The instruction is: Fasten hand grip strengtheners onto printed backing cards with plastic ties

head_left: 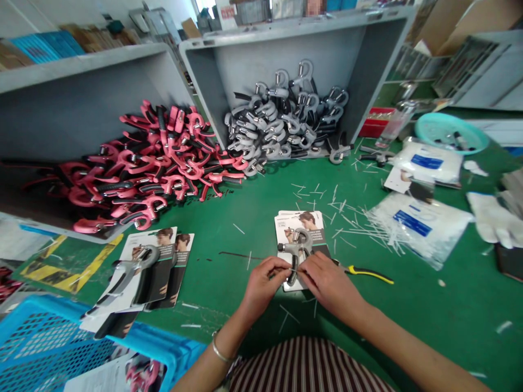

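A grey hand gripper (297, 243) lies on a printed backing card (286, 226) on the green table (245, 212), in the middle near me. My left hand (263, 283) and my right hand (327, 280) meet over its lower handle. Both pinch a thin white tie (288, 268) stretched between the fingertips. Cutters with a yellow-black handle (368, 273) lie just right of my right hand.
A pile of pink hand grippers (155, 158) fills the left bin and grey ones (281, 120) the middle bin. Carded grippers (143, 272) lean on a blue crate (44, 348) at lower left. Bags of white ties (417, 223), white gloves (494, 218) and a teal bowl (449, 130) lie right.
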`<action>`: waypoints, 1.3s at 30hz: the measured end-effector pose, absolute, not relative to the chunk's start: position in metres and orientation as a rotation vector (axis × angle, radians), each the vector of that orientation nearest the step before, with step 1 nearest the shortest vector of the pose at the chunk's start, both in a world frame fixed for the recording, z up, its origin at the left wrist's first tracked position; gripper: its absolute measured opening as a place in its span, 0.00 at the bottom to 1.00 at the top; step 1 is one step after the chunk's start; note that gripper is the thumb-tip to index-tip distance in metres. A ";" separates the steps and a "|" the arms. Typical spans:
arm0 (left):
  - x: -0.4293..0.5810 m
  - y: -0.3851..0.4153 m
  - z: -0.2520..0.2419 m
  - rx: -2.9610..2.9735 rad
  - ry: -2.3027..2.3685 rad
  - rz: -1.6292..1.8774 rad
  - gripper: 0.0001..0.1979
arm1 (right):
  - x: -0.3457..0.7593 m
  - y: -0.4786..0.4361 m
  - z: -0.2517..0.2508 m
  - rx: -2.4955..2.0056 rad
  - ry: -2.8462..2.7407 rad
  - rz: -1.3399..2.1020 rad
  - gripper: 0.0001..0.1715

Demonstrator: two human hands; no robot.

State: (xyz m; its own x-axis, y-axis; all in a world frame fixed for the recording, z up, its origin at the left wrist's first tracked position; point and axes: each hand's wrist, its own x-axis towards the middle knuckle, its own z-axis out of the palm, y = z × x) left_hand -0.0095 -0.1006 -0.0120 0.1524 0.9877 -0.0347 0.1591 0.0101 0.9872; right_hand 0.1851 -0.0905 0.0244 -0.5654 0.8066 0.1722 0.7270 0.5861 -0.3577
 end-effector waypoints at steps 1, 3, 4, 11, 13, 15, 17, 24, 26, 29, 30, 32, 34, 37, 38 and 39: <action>-0.010 -0.101 -0.012 1.390 1.219 0.994 0.06 | 0.185 -0.091 0.024 -1.249 -2.488 0.365 0.09; -0.011 -0.101 -0.010 1.410 1.220 0.990 0.06 | 0.185 -0.091 0.024 -1.243 -2.451 0.382 0.09; -0.011 -0.101 -0.009 1.421 1.210 0.980 0.06 | 0.185 -0.091 0.024 -1.239 -2.435 0.388 0.09; -0.013 -0.097 0.008 1.634 1.288 0.893 0.05 | 0.186 -0.092 0.021 -1.260 -2.363 0.444 0.09; -0.012 -0.096 0.016 1.764 1.302 0.844 0.05 | 0.186 -0.092 0.020 -1.255 -2.372 0.451 0.09; -0.011 -0.095 0.024 1.876 1.260 0.763 0.05 | 0.186 -0.092 0.018 -1.242 -2.378 0.461 0.09; -0.011 -0.094 0.032 1.937 1.222 0.704 0.05 | 0.186 -0.092 0.018 -1.241 -2.369 0.475 0.09; -0.007 -0.100 0.026 1.903 1.202 0.713 0.06 | 0.186 -0.092 0.021 -1.230 -2.284 0.594 0.07; -0.002 -0.108 0.015 1.909 1.299 0.797 0.06 | 0.186 -0.091 0.021 -1.241 -2.249 0.618 0.08; 0.006 -0.120 0.001 1.962 1.415 0.901 0.09 | 0.183 -0.092 0.023 -1.236 -2.188 0.655 0.09; 0.008 -0.123 -0.002 1.987 1.430 0.908 0.08 | 0.183 -0.093 0.024 -1.218 -2.157 0.679 0.09; 0.010 -0.127 -0.003 2.042 1.443 0.888 0.06 | 0.185 -0.095 0.026 -1.185 -2.071 0.731 0.10; 0.008 -0.128 -0.001 2.074 1.454 0.872 0.07 | 0.191 -0.100 0.025 -1.175 -1.988 0.773 0.10; 0.002 -0.126 0.002 2.047 1.480 0.893 0.08 | 0.203 -0.109 0.015 -1.220 -1.930 0.792 0.09; 0.002 -0.125 0.002 2.020 1.488 0.904 0.08 | 0.207 -0.113 0.010 -1.236 -1.924 0.780 0.08; 0.002 -0.124 0.002 1.986 1.498 0.909 0.08 | 0.209 -0.116 0.006 -1.251 -1.917 0.760 0.08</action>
